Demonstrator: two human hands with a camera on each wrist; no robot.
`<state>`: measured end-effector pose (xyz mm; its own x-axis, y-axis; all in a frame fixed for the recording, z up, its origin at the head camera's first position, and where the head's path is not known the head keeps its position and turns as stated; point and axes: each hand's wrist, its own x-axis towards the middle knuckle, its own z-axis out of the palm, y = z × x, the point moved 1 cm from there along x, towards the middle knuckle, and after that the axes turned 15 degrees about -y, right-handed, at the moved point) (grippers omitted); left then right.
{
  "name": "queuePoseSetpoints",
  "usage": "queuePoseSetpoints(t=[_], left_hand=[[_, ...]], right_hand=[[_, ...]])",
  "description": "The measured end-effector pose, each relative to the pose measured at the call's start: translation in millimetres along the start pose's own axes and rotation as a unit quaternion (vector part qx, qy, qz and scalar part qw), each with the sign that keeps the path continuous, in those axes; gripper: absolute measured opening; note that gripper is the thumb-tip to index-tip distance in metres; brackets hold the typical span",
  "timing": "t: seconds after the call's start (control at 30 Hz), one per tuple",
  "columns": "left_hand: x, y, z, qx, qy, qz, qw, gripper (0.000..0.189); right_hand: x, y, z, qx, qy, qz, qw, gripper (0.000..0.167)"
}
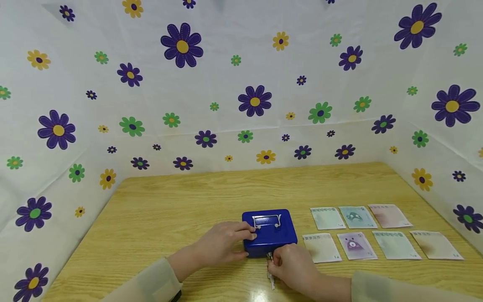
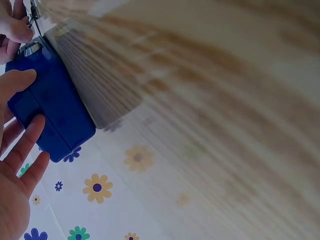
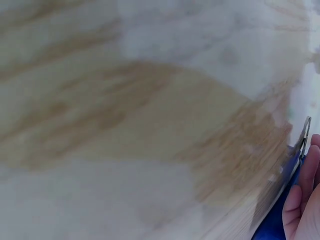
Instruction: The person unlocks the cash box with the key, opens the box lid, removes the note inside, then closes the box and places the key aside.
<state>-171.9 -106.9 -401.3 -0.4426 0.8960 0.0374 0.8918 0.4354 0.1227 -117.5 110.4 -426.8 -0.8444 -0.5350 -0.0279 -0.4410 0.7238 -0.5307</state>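
Note:
A blue metal cash box (image 1: pixel 264 242) with a silver wire handle (image 1: pixel 266 216) on its lid sits on the wooden table. My left hand (image 1: pixel 220 243) holds the box at its left side, fingers on the lid and thumb low by the front corner. The left wrist view shows the thumb and fingertips against the blue box (image 2: pixel 57 107). At the front lock (image 2: pixel 32 48), my right hand (image 1: pixel 296 266) pinches a key, and more metal keys (image 1: pixel 271 280) dangle below. The key's head is mostly hidden by the fingers. In the right wrist view, the keys (image 3: pixel 305 137) hang beside the fingertips.
To the right of the box lie two rows of paper play notes, among them a purple note (image 1: pixel 357 246) and a teal note (image 1: pixel 357 217). A white cloth (image 1: pixel 226 79) printed with flowers stands around the back and sides of the table (image 1: pixel 181 201).

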Motion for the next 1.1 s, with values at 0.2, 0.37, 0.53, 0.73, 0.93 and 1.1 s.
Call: queuePoseSetpoints(t=[0.2,0.37,0.53,0.73,0.93,1.1], left_hand=[[-0.6,0.5,0.4,-0.003,-0.014,-0.010,0.9998,0.035],[-1.7,-0.1,1.1,0.004,-0.011,-0.014,0.9998,0.036],[-1.3,-0.6,-0.5,0.005,-0.006,-0.009,0.9999,0.035],[-0.8,-0.1,-0.3,0.001,-0.005,-0.002,1.0000,0.035],[0.4,0.4,0.2,0.003,-0.003,0.002,1.0000,0.035],[-0.4,0.1,0.5,0.013,0.008,0.004,0.9999,0.036]], right_hand=[[-4.2,-1,1,-0.001,-0.014,0.007,0.9999,0.036],[-10.0,-2,-1,0.029,-0.064,0.003,0.9975,0.034],[-13.4,-2,-12,0.028,-0.057,-0.005,0.9980,0.031],[-20.0,8,-29,0.020,-0.043,-0.046,0.9978,0.025],[-26.6,21,-43,0.092,-0.127,-0.075,0.9848,0.024],[-28.7,30,-46,0.154,-0.201,-0.097,0.9626,0.024]])
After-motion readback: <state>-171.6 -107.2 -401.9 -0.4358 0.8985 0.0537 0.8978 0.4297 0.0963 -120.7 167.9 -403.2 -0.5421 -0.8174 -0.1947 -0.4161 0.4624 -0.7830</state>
